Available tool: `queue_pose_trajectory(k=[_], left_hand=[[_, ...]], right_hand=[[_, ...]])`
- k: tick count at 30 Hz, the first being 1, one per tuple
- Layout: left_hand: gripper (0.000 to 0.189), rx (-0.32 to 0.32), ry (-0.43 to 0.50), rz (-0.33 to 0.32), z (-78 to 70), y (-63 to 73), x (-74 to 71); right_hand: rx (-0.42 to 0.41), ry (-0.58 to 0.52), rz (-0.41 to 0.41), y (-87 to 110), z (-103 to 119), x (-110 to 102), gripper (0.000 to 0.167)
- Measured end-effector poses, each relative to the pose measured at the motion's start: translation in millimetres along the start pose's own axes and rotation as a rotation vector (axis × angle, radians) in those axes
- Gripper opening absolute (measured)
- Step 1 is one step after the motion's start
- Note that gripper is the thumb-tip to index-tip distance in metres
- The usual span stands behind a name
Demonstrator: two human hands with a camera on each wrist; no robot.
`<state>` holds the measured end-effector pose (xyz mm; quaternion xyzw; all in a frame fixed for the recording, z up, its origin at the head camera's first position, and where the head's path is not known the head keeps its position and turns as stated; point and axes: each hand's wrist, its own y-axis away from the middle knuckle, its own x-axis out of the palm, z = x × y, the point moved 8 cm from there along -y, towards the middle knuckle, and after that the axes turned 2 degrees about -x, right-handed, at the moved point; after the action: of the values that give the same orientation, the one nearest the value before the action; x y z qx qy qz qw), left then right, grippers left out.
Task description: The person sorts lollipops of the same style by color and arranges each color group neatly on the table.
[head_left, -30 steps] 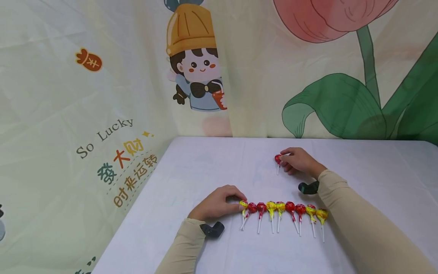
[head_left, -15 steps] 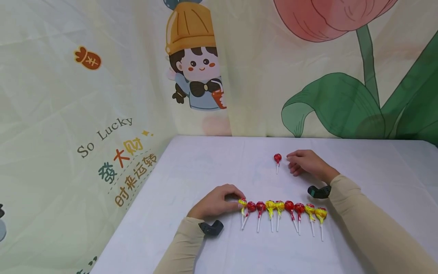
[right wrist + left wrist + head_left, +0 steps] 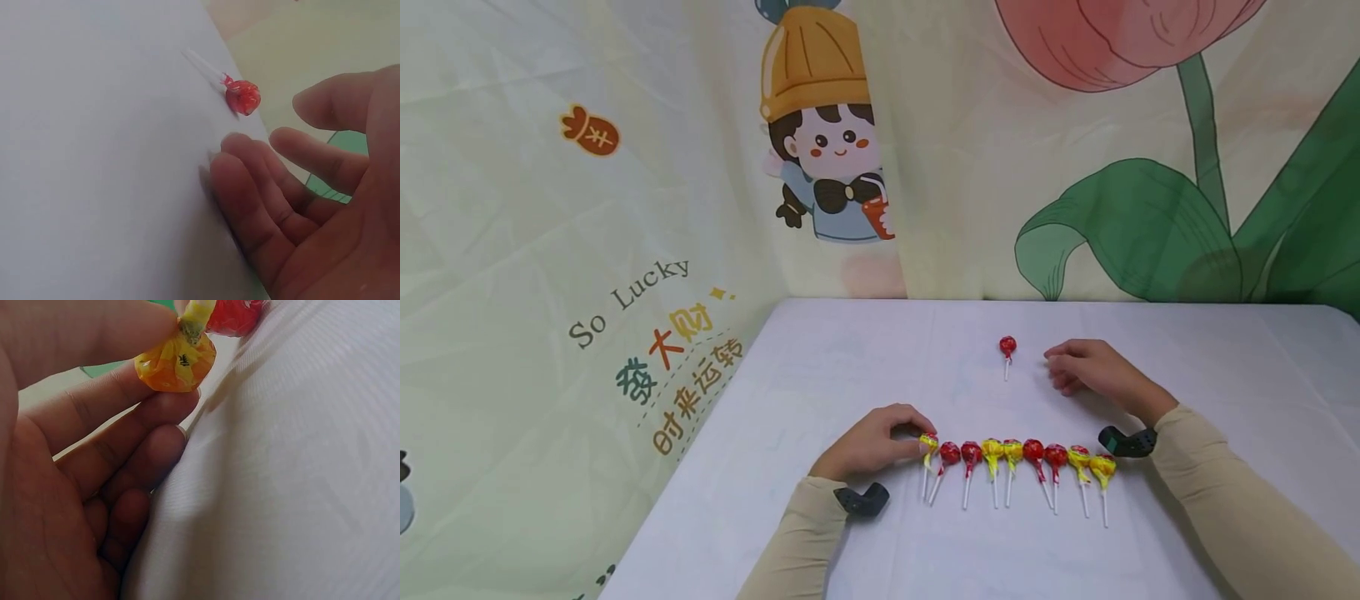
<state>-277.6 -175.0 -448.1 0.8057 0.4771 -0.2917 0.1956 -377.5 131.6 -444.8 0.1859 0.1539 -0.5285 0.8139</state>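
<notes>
My left hand (image 3: 876, 442) pinches a yellow-wrapped lollipop (image 3: 178, 365) by its head, between thumb and index finger, at the left end of a row. Beside it in that row lie red lollipops (image 3: 972, 452) and yellow lollipops (image 3: 993, 450), heads away from me and white sticks toward me. Farther back on the table a single red lollipop (image 3: 1007, 345) lies apart from the row. To its right is my right hand (image 3: 1097, 371), holding nothing, fingers loosely bent. In the right wrist view that red lollipop (image 3: 242, 97) shows beyond the fingertips.
A white cloth covers the table (image 3: 850, 350). Behind it hangs a printed curtain (image 3: 955, 167) with a cartoon figure and a large flower. A black wrist device (image 3: 862, 500) sits on the left wrist, another black device (image 3: 1127, 442) on the right.
My right hand has let go of the single red lollipop and drawn away to the right. The yellow lollipop in my left hand has shifted slightly left, its stick now apart from its neighbour's.
</notes>
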Motion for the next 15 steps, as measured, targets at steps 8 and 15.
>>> queue_pose_trajectory(k=[8, 15], left_hand=[[0.02, -0.007, 0.0, -0.003, -0.4, 0.3, 0.2], [0.02, -0.001, 0.01, -0.004, -1.0, -0.1, 0.2]], right_hand=[[0.0, 0.004, -0.033, 28.5, -4, -2, 0.046], [-0.012, 0.031, -0.036, 47.8, -8, -3, 0.043]])
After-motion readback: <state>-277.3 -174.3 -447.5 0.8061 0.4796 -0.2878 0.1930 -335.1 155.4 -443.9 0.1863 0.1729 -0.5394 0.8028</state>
